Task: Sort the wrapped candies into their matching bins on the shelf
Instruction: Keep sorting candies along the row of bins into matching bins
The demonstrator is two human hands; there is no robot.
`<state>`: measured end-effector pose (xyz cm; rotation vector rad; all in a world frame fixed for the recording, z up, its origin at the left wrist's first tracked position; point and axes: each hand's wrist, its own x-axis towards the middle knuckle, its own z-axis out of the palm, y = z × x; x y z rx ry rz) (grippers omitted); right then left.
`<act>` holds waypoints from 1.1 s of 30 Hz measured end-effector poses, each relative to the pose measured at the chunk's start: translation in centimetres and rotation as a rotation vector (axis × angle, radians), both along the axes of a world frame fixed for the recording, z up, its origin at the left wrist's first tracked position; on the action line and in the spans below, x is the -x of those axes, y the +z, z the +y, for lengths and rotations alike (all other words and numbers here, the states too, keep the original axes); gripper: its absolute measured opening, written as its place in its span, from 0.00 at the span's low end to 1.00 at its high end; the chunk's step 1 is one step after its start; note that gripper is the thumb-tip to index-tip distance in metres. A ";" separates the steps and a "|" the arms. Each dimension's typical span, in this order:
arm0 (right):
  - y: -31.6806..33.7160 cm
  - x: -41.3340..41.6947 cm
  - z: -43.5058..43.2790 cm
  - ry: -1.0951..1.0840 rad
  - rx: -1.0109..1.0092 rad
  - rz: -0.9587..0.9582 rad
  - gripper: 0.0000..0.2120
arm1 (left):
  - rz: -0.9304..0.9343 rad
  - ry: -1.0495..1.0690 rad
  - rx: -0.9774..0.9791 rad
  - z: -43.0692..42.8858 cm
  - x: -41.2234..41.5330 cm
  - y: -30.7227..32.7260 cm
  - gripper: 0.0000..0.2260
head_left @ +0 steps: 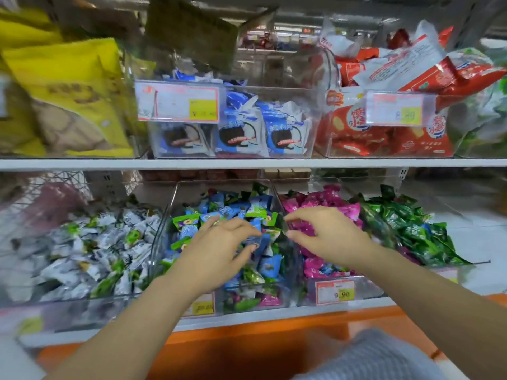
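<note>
Both hands are low over the bins on the lower shelf (247, 316), close together but not touching. The left hand (219, 242) is over the middle bin (164, 229), which holds blue and light green candies (214, 204) lying in all directions. Its fingers curl down and a blue candy (254, 239) shows between fingertips and thumb; I cannot tell if it is really gripped. The right hand (329, 234) is over the pink candies (315, 201), beside the clear wall that parts the two bins. Its forefinger and thumb pinch a dark green candy (284, 227), whose long axis stands almost upright, one twisted end up and one down. More dark green candies (406, 229) lie heaped to the right of the pink ones, and white candies (96, 242) fill the left bin. A price tag (334, 292) hangs under the pink bin. The upper shelf carries yellow bags (68, 91), blue packs (247, 133) and red packs (384, 135).
</note>
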<state>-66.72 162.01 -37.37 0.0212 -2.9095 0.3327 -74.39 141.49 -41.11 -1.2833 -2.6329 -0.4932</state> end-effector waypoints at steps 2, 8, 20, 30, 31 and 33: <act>0.2 1.5 -3.0 0.076 0.000 -0.028 0.18 | 0.031 0.041 -0.064 -3.0 0.4 0.1 0.14; 0.4 5.5 -12.2 0.304 -0.015 -0.081 0.17 | 0.175 0.329 -0.214 -12.8 1.5 -0.6 0.11; -1.2 13.7 -27.2 0.739 -0.121 -0.247 0.18 | 0.014 0.879 -0.711 -29.2 3.1 -2.9 0.09; -4.0 20.5 -32.9 0.988 -0.703 -0.502 0.22 | -0.305 0.926 -0.530 -33.0 4.5 -5.1 0.08; -3.8 21.0 -32.9 1.001 -0.711 -0.510 0.20 | -0.314 0.920 -0.530 -33.2 4.6 -5.3 0.08; -3.2 21.7 -32.4 1.013 -0.701 -0.485 0.18 | -0.316 0.903 -0.550 -33.5 4.7 -5.3 0.07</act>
